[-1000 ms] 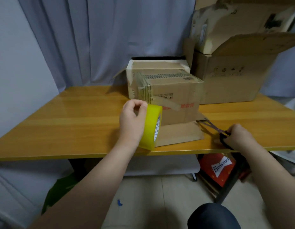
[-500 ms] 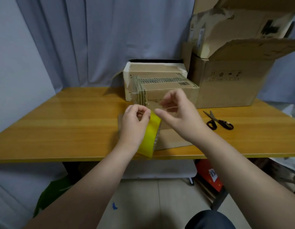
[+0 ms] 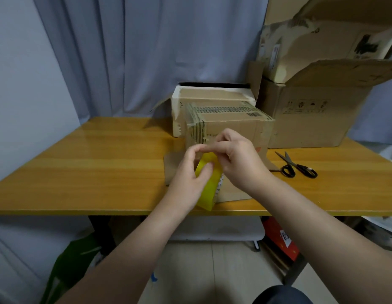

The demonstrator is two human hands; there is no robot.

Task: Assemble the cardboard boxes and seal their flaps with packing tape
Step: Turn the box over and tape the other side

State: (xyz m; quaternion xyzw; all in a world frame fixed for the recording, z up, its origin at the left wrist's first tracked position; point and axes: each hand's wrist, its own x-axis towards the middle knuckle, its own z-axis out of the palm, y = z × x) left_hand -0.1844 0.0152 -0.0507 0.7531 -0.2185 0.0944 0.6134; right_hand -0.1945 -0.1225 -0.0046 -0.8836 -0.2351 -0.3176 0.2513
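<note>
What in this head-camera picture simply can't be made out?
Head view: the tape end on the yellow roll of packing tape, gripped by the left hand, hidden behind fingers of the right hand.
Head view: front print on the small taped cardboard box, covered by both hands.
Head view: large open cardboard box, cut off by the right edge.

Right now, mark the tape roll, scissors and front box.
tape roll (image 3: 209,187), head view, yellow outer band.
scissors (image 3: 293,164), head view, near the pivot.
front box (image 3: 239,125), head view, upper front face.
</note>
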